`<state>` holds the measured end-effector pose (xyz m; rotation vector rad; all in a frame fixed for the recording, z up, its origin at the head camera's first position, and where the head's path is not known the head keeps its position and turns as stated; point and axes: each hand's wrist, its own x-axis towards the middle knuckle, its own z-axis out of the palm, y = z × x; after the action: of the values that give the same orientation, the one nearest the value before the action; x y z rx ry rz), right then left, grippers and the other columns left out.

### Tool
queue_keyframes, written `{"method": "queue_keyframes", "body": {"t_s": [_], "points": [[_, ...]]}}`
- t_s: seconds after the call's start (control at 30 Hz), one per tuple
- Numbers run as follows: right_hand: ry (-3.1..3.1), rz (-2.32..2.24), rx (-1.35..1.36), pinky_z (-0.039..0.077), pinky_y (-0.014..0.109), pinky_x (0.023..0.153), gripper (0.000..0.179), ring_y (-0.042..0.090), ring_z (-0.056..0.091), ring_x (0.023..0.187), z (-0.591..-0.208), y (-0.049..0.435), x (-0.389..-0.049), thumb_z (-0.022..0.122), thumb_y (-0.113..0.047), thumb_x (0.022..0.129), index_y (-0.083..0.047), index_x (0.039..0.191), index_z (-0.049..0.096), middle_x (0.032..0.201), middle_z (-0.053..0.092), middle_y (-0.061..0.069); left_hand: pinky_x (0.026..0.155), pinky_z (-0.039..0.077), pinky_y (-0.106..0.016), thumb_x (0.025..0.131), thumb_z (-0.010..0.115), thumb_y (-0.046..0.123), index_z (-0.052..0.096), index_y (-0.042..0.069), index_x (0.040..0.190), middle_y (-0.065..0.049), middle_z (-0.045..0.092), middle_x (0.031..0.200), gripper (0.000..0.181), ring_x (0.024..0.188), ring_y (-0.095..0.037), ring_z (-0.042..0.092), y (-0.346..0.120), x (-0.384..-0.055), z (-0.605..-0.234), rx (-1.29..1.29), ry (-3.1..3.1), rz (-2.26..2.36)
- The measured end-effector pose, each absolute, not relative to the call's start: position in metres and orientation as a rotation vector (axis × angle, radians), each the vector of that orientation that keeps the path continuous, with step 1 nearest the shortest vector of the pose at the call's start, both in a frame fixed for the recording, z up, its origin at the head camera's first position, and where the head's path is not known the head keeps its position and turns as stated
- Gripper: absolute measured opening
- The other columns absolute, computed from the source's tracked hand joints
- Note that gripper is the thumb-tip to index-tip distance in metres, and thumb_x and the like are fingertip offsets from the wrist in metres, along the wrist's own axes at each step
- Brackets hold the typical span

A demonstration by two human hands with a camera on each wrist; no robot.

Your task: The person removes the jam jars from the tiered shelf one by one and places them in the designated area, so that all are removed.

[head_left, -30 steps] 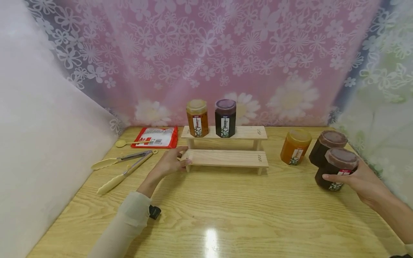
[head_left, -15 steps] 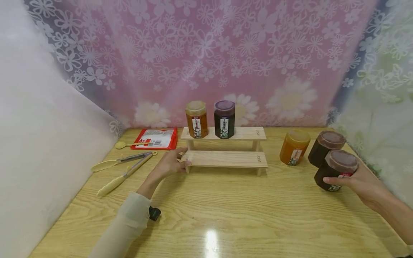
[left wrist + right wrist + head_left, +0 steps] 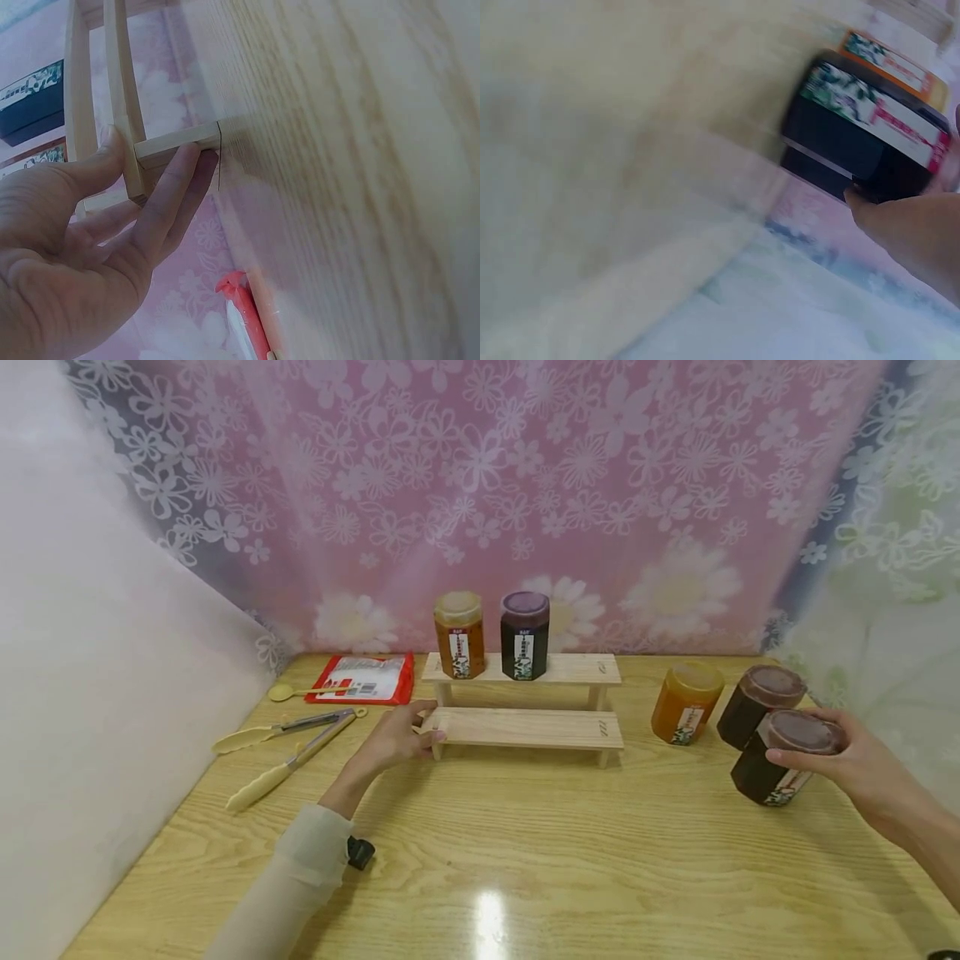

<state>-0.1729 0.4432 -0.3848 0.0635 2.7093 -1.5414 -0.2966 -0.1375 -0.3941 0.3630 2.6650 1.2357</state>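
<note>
Dark jar [image 3: 767, 777] in right grip [image 3: 862, 768] is near edge of tabletop [image 3: 615, 860]

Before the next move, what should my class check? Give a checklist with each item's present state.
1. Right hand on the front dark jar: ok, gripping near its lid.
2. Left hand on the lower shelf: ok, holding its left end.
3. Amber jar and purple-lidded jar upright on the upper shelf: ok.
4. The front dark jar off the table: cannot tell.
5. Gap between it and the rear dark jar: cannot tell.
6. Tongs closed: not ok, spread open.
</note>
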Motion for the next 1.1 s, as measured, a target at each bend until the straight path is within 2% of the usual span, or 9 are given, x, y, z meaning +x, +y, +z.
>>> {"method": "queue_keyframes", "body": {"t_s": [0.07,0.17,0.2,0.3,0.37,0.47,0.63,0.9,1.1], "points": [[2.743,-1.533,0.053,0.038,0.018,0.088,0.066,-0.017,0.042,0.104,-0.381,0.444,-0.173,0.064,-0.023,0.106,-0.043,0.15,0.019,0.15,0.034,0.006,0.072,0.065,-0.039,0.097,0.075,0.014,0.049,0.001,0.153,-0.032,0.063,0.126,0.063,0.08,-0.028,0.077,-0.137,-0.297,-0.393,0.355,2.672,1.228],[2.756,-1.549,0.036,0.038,0.015,0.085,0.063,-0.017,0.04,0.106,-0.378,0.443,-0.173,0.064,-0.023,0.106,-0.046,0.146,0.022,0.151,0.033,0.003,0.073,0.065,-0.038,0.097,0.076,0.015,0.049,0.002,0.153,-0.032,0.062,0.128,0.064,0.079,-0.026,0.077,-0.137,-0.297,-0.395,0.357,2.677,1.218],[2.757,-1.556,0.029,0.037,0.015,0.084,0.062,-0.017,0.041,0.107,-0.378,0.443,-0.174,0.064,-0.022,0.106,-0.046,0.145,0.023,0.146,0.036,-0.005,0.074,0.065,-0.038,0.097,0.076,0.015,0.049,0.002,0.153,-0.032,0.062,0.129,0.064,0.079,-0.026,0.077,-0.137,-0.297,-0.395,0.354,2.675,1.22],[2.766,-1.575,0.029,0.037,0.014,0.089,0.061,-0.011,0.04,0.123,-0.378,0.443,-0.173,0.064,-0.022,0.106,-0.044,0.147,0.027,0.133,0.035,-0.027,0.073,0.065,-0.037,0.097,0.076,0.016,0.049,0.002,0.153,-0.032,0.062,0.129,0.064,0.08,-0.025,0.077,-0.137,-0.297,-0.396,0.368,2.679,1.216],[2.779,-1.581,0.029,0.034,0.012,0.094,0.06,-0.007,0.035,0.13,-0.378,0.443,-0.172,0.064,-0.022,0.106,-0.044,0.149,0.028,0.133,0.034,-0.031,0.073,0.065,-0.037,0.097,0.076,0.016,0.049,0.002,0.153,-0.032,0.062,0.128,0.064,0.081,-0.025,0.077,-0.137,-0.297,-0.395,0.369,2.68,1.215],[2.794,-1.599,0.013,0.033,0.01,0.097,0.059,-0.007,0.036,0.129,-0.377,0.443,-0.171,0.063,-0.02,0.106,-0.044,0.149,0.031,0.135,0.035,-0.031,0.073,0.064,-0.037,0.097,0.076,0.016,0.049,0.003,0.153,-0.031,0.063,0.128,0.064,0.082,-0.025,0.076,-0.137,-0.297,-0.394,0.369,2.69,1.206],[2.818,-1.575,0.012,0.035,0.01,0.094,0.058,-0.015,0.039,0.111,-0.374,0.442,-0.17,0.063,-0.021,0.106,-0.045,0.148,0.032,0.136,0.036,-0.029,0.075,0.065,-0.038,0.097,0.075,0.015,0.049,0.002,0.154,-0.033,0.062,0.13,0.064,0.082,-0.025,0.077,-0.138,-0.296,-0.394,0.36,2.673,1.224],[2.809,-1.629,-0.07,0.026,0.005,0.103,0.054,-0.004,0.029,0.144,-0.367,0.439,-0.169,0.059,-0.014,0.108,-0.041,0.149,0.036,0.135,0.044,-0.034,0.072,0.065,-0.039,0.098,0.074,0.011,0.047,0.0,0.154,-0.032,0.064,0.125,0.063,0.084,-0.028,0.076,-0.138,-0.295,-0.396,0.372,2.638,1.295],[2.811,-1.668,-0.117,0.021,0.012,0.114,0.056,-0.014,0.041,0.12,-0.358,0.439,-0.171,0.057,-0.011,0.108,-0.038,0.151,0.033,0.136,0.047,-0.03,0.071,0.065,-0.038,0.098,0.074,0.01,0.047,-0.001,0.153,-0.031,0.064,0.125,0.063,0.087,-0.028,0.075,-0.137,-0.296,-0.395,0.375,2.631,1.303]]}}
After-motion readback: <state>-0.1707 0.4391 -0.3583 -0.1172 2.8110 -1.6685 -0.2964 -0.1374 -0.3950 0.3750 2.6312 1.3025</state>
